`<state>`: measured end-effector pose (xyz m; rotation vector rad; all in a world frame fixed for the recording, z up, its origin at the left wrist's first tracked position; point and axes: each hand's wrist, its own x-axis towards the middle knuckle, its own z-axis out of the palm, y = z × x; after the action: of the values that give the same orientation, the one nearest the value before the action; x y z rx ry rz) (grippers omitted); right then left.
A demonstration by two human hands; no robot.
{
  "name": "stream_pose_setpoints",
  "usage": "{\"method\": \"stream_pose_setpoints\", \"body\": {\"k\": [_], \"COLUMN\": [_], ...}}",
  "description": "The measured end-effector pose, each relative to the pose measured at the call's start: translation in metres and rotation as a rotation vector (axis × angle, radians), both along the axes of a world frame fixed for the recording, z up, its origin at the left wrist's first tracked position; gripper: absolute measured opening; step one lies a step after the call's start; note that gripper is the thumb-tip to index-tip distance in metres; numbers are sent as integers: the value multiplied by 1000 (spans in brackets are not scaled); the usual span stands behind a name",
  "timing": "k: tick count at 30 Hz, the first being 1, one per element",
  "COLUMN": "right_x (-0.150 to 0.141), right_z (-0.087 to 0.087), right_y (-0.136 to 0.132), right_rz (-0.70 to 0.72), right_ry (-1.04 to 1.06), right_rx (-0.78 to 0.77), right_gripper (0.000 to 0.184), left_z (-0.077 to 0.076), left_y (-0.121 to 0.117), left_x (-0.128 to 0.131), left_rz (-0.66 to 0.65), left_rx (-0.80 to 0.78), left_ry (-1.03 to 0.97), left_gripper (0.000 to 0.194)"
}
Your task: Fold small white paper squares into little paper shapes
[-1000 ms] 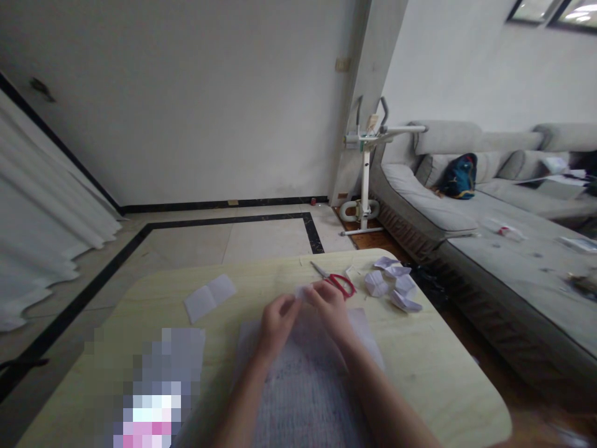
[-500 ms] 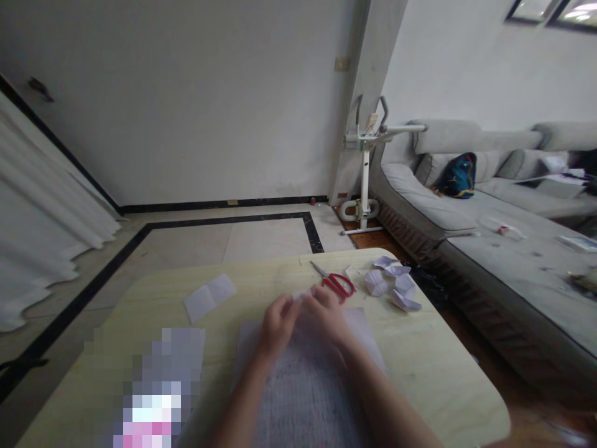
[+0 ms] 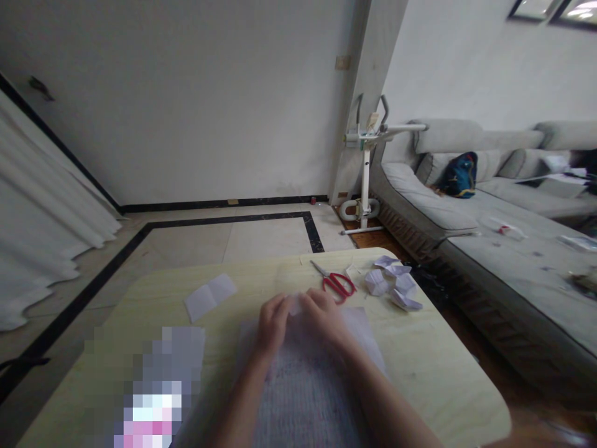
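Observation:
Between my two hands is a small white piece of paper (image 3: 295, 304), partly covered by the fingers. My left hand (image 3: 273, 320) is closed on its left side, and my right hand (image 3: 323, 313) grips its right side. Under both hands lies a large sheet (image 3: 312, 398) covered with rows of writing. Just beyond my right hand rest scissors with red handles (image 3: 339, 285), their blades pointing away to the left. Several folded paper pieces (image 3: 394, 283) sit in a group at the table's far right. A creased white paper (image 3: 211, 297) lies to the left.
The pale wooden table (image 3: 443, 373) has rounded corners. A blurred-out object (image 3: 153, 386) lies at its near left. Beyond the right edge stands a grey sofa (image 3: 504, 261) with a blue bag (image 3: 461, 175). White exercise equipment (image 3: 365, 180) stands by the wall; a curtain (image 3: 41, 230) hangs at left.
My hands have moved slightly apart, the left one a little to the left, and more of the small paper shows between them. The scissors and folded pieces stay where they were.

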<state>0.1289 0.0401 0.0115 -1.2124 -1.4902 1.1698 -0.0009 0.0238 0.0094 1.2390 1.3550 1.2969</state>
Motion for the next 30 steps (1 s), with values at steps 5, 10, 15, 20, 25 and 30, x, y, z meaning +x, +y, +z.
{"method": "stream_pose_setpoints", "body": {"k": [5, 10, 15, 20, 25, 30], "right_x": [1, 1, 1, 0, -1, -2], "right_z": [5, 4, 0, 2, 6, 9], "right_y": [-2, -1, 0, -2, -3, -4], "right_rz": [18, 34, 79, 109, 144, 167], "right_ry": [9, 23, 51, 16, 39, 25], "right_rx": [84, 101, 1, 4, 13, 10], "right_gripper": [34, 38, 31, 24, 26, 31], "left_z": [-1, -4, -3, 1, 3, 0], "left_y": [0, -2, -1, 0, -3, -3], "left_x": [-1, 2, 3, 2, 3, 0], "left_rz": [-9, -2, 39, 113, 64, 43], "left_rx": [-31, -48, 35, 60, 50, 45], "left_ry": [-49, -78, 6, 4, 5, 40], "left_gripper": [34, 33, 37, 35, 33, 31]}}
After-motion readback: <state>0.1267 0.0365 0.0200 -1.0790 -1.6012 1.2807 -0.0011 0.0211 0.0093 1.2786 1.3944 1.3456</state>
